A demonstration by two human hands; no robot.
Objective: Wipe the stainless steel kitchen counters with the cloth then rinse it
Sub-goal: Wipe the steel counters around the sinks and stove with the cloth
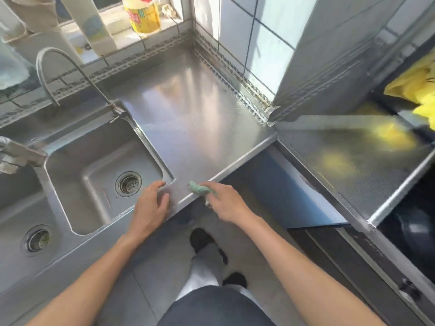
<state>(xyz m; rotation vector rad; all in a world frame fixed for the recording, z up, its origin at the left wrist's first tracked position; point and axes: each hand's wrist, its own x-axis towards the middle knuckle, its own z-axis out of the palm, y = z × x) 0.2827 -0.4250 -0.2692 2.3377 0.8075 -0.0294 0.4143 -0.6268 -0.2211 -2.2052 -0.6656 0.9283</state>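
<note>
My right hand (224, 202) grips a small green cloth (199, 188) bunched between its fingers, at the front edge of the stainless steel counter (195, 114). The cloth touches the counter's front lip. My left hand (150, 202) rests with relaxed fingers on the counter's near corner, beside the right sink basin (70, 208). A second steel counter (348, 165) lies lower to the right. The curved tap (50, 74) arches behind the sinks.
A left sink basin (14, 215) with a drain lies at the left edge. A yellow bottle (143, 15) and a white container (94, 27) stand on the window sill. A yellow cloth (416, 88) lies at the far right. Tiled walls enclose the counter corner.
</note>
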